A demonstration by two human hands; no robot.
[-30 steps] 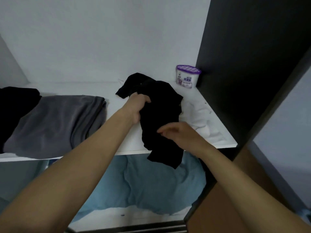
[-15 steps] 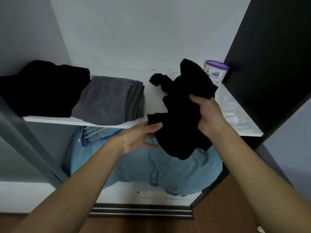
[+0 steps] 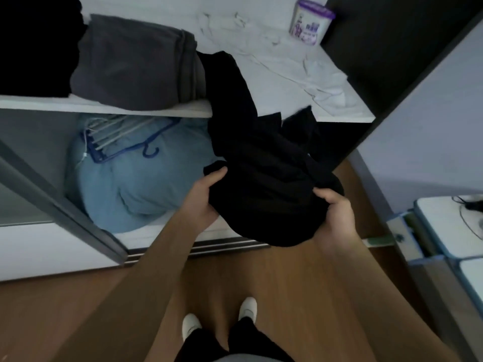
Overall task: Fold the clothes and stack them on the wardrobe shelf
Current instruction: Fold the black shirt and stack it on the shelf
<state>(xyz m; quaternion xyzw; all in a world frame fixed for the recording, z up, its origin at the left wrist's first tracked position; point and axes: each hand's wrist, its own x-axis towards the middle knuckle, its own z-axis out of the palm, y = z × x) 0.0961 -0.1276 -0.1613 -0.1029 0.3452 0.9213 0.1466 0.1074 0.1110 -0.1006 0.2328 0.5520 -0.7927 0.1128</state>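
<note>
A person stands at an open wardrobe, looking down. Both hands grip a crumpled black fabric garment [image 3: 261, 173] in front of the wardrobe: the left hand [image 3: 203, 199] clutches its left edge, and the right hand [image 3: 337, 212] curls round its right edge. The garment's far end drapes over the front edge of the white wardrobe shelf [image 3: 104, 105], touching a folded grey garment [image 3: 130, 64]. A black folded pile [image 3: 34, 45] lies left of that. A rumpled white cloth [image 3: 287, 56] covers the shelf's right part, with a white tub with a purple lid [image 3: 308, 22] in the far right corner. Below the shelf sits a pale blue fabric bundle [image 3: 136, 184] under a blue plastic hanger [image 3: 122, 150]. White shoes [image 3: 247, 307] stand on the brown wooden floor [image 3: 261, 278].
</note>
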